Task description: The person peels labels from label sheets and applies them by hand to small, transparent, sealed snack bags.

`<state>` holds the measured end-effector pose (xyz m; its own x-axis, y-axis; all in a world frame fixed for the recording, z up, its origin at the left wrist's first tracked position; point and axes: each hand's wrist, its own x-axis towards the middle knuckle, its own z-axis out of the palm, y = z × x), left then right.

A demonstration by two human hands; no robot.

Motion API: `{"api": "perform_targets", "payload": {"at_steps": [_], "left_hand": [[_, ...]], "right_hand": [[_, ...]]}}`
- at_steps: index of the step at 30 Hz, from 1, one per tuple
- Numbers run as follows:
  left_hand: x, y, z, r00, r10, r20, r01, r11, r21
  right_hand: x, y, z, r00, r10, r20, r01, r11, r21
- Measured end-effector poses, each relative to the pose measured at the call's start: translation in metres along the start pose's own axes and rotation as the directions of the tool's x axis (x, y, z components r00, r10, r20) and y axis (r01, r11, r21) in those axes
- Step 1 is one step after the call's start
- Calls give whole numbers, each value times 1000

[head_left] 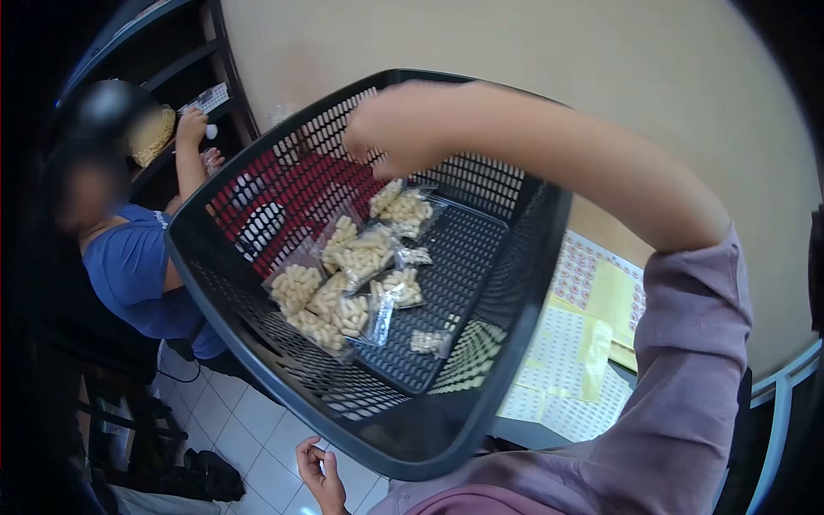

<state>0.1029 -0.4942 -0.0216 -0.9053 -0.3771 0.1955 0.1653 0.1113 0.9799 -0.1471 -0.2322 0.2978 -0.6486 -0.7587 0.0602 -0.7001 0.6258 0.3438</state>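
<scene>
A dark plastic basket (524, 343) with slotted walls fills the middle of the head view. Several clear packets of pale, capsule-like pieces (365, 257) lie in a heap on its floor, with a smaller packet (427, 342) apart from them near the close side. My right hand (403, 129) is over the far part of the basket, above the packets, its fingers pointing down and smeared by motion; I cannot tell whether it holds anything. Below the basket's near rim, my left hand (324, 475) is held out with fingers loosely bent and apart, nothing visible in it.
Sheets of printed round stickers (566, 343) lie on the table at the right. A person in a blue shirt (133, 266) sits at the left with hands raised beside dark shelves (184, 64). White floor tiles (236, 429) and a black bundle (210, 476) are below.
</scene>
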Motion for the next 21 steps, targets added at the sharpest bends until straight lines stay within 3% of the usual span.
{"api": "perform_targets", "payload": {"at_steps": [1,3,9,11,13,14,16,21], "left_hand": [[3,-10,-11,999,-50,13,50,999,0],[15,-16,-32,992,-89,90,81,992,96],[20,3,-43,989,-143,-34,146,936,319],[19,-5,-51,984,-171,-51,178,932,316],[20,-14,-55,981,-176,-87,194,938,288],[21,-16,-55,980,-181,-88,199,937,288],[22,-18,-53,972,-208,-107,226,952,208],[32,-17,-34,969,-230,-94,245,948,205]], "right_hand": [[21,-11,6,981,-11,194,18,999,-35],[51,-27,33,918,-96,384,134,988,-75],[100,-55,138,640,-269,720,386,922,2],[110,-55,210,551,-249,796,236,962,137],[100,-69,225,647,-193,737,115,981,156],[93,-73,227,644,-197,739,118,980,158],[80,-82,214,754,-28,656,-184,950,252],[76,-90,263,845,-48,532,-173,917,358]]}}
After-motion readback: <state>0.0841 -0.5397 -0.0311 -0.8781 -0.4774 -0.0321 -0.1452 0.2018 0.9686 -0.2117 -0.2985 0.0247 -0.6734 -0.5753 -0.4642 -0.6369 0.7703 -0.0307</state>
